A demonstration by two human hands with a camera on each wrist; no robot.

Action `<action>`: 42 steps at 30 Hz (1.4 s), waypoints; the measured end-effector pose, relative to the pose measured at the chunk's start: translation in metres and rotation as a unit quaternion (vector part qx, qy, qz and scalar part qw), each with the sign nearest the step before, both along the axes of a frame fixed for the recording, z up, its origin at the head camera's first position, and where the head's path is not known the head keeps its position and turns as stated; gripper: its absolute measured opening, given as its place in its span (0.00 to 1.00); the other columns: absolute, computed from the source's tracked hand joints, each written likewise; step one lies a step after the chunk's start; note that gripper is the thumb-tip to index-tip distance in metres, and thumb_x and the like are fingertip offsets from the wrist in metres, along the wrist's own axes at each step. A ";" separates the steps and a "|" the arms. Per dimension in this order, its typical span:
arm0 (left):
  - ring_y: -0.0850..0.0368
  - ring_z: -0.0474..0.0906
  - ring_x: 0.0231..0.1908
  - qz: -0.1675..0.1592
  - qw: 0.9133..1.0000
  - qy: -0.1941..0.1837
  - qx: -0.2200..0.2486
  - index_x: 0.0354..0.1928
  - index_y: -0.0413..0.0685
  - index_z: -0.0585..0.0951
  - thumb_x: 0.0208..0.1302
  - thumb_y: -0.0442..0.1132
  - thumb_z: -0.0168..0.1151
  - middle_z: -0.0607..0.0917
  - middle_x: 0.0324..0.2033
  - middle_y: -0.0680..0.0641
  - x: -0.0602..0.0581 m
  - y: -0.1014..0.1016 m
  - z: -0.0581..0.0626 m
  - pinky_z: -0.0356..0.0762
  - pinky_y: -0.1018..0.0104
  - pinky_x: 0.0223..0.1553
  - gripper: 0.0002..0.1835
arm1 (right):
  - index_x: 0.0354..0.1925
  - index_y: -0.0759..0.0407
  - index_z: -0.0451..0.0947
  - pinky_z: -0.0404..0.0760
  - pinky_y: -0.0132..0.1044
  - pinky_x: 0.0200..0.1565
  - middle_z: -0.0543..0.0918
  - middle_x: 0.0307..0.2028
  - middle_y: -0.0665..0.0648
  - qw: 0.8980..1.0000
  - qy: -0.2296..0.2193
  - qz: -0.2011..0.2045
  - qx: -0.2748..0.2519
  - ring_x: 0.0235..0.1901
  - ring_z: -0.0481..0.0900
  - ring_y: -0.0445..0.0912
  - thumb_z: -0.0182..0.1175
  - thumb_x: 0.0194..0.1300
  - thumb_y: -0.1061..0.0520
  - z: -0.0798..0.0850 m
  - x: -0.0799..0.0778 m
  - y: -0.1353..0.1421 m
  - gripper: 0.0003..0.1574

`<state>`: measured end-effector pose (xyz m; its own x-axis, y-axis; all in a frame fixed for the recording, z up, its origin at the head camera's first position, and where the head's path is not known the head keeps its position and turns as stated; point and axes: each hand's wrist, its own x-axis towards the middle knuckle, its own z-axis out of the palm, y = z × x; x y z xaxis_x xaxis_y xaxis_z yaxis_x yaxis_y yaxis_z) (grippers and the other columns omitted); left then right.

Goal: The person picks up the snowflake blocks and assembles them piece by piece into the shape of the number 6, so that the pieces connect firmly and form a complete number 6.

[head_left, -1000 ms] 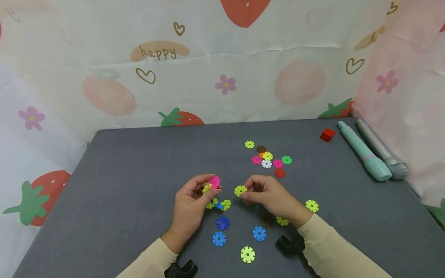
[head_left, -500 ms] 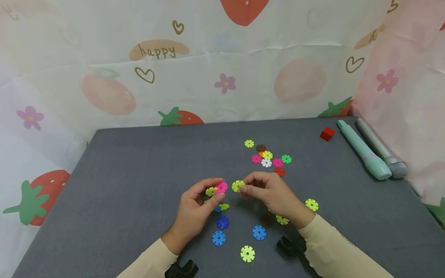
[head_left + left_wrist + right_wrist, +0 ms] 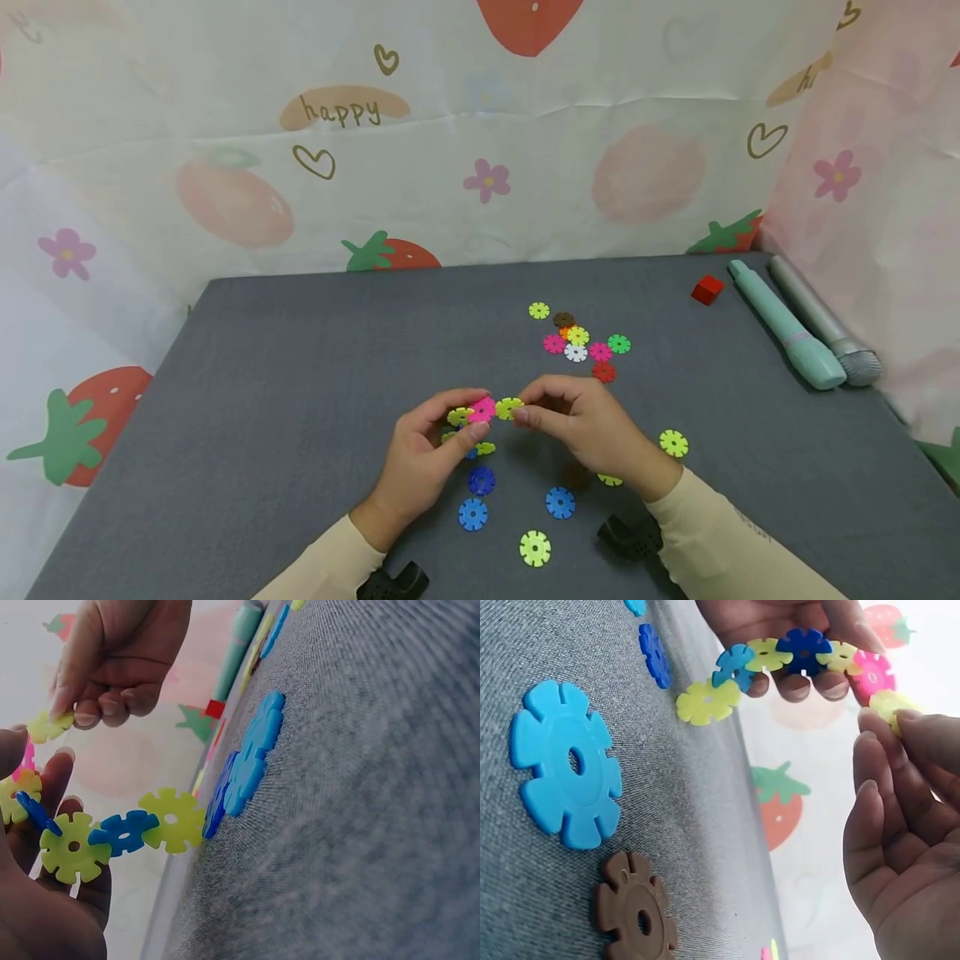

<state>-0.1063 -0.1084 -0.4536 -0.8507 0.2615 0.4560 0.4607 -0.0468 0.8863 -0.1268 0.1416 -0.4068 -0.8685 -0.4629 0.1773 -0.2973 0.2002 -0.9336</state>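
Note:
My left hand [image 3: 416,458] pinches the pink notched disc [image 3: 482,410] at the end of a chain of interlocking plastic discs. Behind its fingers the chain carries on through yellow discs, a dark blue disc [image 3: 804,643] and a lighter blue disc [image 3: 733,667], ending in a yellow disc [image 3: 171,836] that hangs free. Between thumb and fingers, my right hand [image 3: 592,425] holds a single yellow disc [image 3: 507,408]. Its edge meets the pink disc's edge; whether their notches interlock, I cannot tell. Both hands are above the grey table.
Nearer on the table [image 3: 300,350] lie blue discs [image 3: 472,515], a brown disc [image 3: 634,900] and yellow discs [image 3: 535,537]. A mixed group of coloured discs [image 3: 576,353] lies farther back. A red cube [image 3: 707,290], a teal microphone [image 3: 787,329] and a grey microphone [image 3: 817,317] are at the right.
My left hand has shifted right with the chain, and the pink disc has turned to face the right hand. The right hand's yellow disc has come left against it.

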 end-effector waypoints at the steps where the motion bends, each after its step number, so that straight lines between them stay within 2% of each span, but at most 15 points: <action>1: 0.45 0.84 0.56 -0.002 1.000 0.001 0.001 0.64 0.39 0.84 0.73 0.24 0.69 0.87 0.58 0.37 0.000 0.000 0.000 0.82 0.58 0.60 0.19 | 0.44 0.55 0.90 0.87 0.43 0.45 0.89 0.38 0.49 1.000 0.005 0.000 0.001 0.39 0.86 0.57 0.71 0.76 0.63 0.000 0.000 0.000 0.04; 5: 0.46 0.85 0.54 -0.005 1.000 -0.005 0.002 0.63 0.39 0.85 0.73 0.25 0.70 0.88 0.57 0.43 0.001 0.001 0.002 0.83 0.58 0.58 0.19 | 0.44 0.54 0.90 0.87 0.44 0.44 0.89 0.38 0.49 1.000 0.025 -0.005 -0.001 0.38 0.87 0.53 0.72 0.75 0.63 0.001 0.001 -0.001 0.04; 12: 0.48 0.82 0.43 0.005 1.000 0.002 -0.018 0.62 0.37 0.87 0.71 0.26 0.73 0.89 0.48 0.46 0.002 0.003 0.003 0.84 0.66 0.44 0.19 | 0.43 0.53 0.92 0.83 0.40 0.36 0.88 0.36 0.50 0.995 0.100 -0.026 -0.007 0.33 0.82 0.49 0.73 0.73 0.64 -0.002 0.002 -0.003 0.06; 14: 0.49 0.83 0.44 0.008 1.000 -0.001 -0.022 0.63 0.39 0.87 0.71 0.25 0.72 0.89 0.48 0.47 0.003 0.004 0.003 0.84 0.66 0.45 0.20 | 0.43 0.53 0.92 0.82 0.40 0.35 0.87 0.35 0.47 0.993 0.112 -0.032 -0.009 0.33 0.82 0.48 0.73 0.72 0.65 -0.003 0.003 -0.004 0.07; 21: 0.49 0.85 0.45 0.015 0.999 -0.002 -0.031 0.62 0.36 0.87 0.72 0.25 0.71 0.89 0.48 0.47 0.004 0.005 0.006 0.85 0.64 0.47 0.19 | 0.42 0.55 0.92 0.83 0.39 0.36 0.87 0.35 0.47 0.991 0.124 -0.047 -0.025 0.33 0.83 0.47 0.73 0.72 0.67 -0.008 0.006 -0.009 0.07; 27: 0.49 0.87 0.47 0.015 0.999 -0.002 -0.042 0.62 0.38 0.87 0.72 0.26 0.71 0.90 0.50 0.47 0.003 0.004 0.008 0.85 0.62 0.50 0.18 | 0.42 0.54 0.92 0.84 0.40 0.36 0.87 0.35 0.45 0.989 0.134 -0.055 -0.032 0.34 0.83 0.47 0.72 0.72 0.66 -0.014 0.006 -0.013 0.08; 30: 0.49 0.87 0.49 0.011 0.999 -0.005 -0.039 0.63 0.39 0.86 0.73 0.25 0.70 0.89 0.53 0.47 0.002 0.004 0.007 0.85 0.61 0.53 0.19 | 0.43 0.53 0.91 0.84 0.41 0.37 0.87 0.35 0.45 0.990 0.127 -0.062 -0.028 0.34 0.83 0.47 0.72 0.73 0.65 -0.015 0.006 -0.014 0.07; 34: 0.48 0.86 0.52 0.018 1.000 -0.007 -0.015 0.64 0.37 0.83 0.75 0.24 0.67 0.87 0.56 0.42 0.000 0.003 0.005 0.83 0.60 0.57 0.18 | 0.50 0.56 0.89 0.84 0.40 0.37 0.86 0.38 0.46 0.992 0.098 -0.072 -0.019 0.35 0.84 0.50 0.71 0.76 0.62 -0.016 0.005 -0.015 0.07; 37: 0.47 0.86 0.53 0.038 0.999 -0.007 0.011 0.64 0.34 0.81 0.77 0.23 0.64 0.87 0.54 0.37 -0.002 0.001 0.003 0.83 0.62 0.58 0.17 | 0.55 0.59 0.85 0.83 0.39 0.39 0.84 0.39 0.50 0.993 0.072 -0.087 -0.020 0.36 0.83 0.51 0.70 0.77 0.61 -0.016 0.005 -0.014 0.11; 39: 0.47 0.86 0.54 0.051 0.998 -0.013 0.029 0.64 0.31 0.78 0.78 0.23 0.61 0.87 0.53 0.35 -0.004 0.000 0.002 0.81 0.62 0.59 0.16 | 0.54 0.60 0.85 0.83 0.39 0.39 0.85 0.39 0.52 0.994 0.058 -0.090 -0.017 0.37 0.83 0.51 0.70 0.77 0.60 -0.017 0.004 -0.014 0.10; 42: 0.46 0.86 0.55 0.071 0.996 -0.030 0.053 0.65 0.28 0.74 0.81 0.24 0.59 0.85 0.52 0.30 -0.006 -0.001 0.000 0.80 0.61 0.61 0.16 | 0.51 0.59 0.85 0.84 0.40 0.41 0.86 0.40 0.51 0.997 0.038 -0.068 0.001 0.37 0.84 0.50 0.69 0.78 0.59 -0.021 0.003 -0.015 0.08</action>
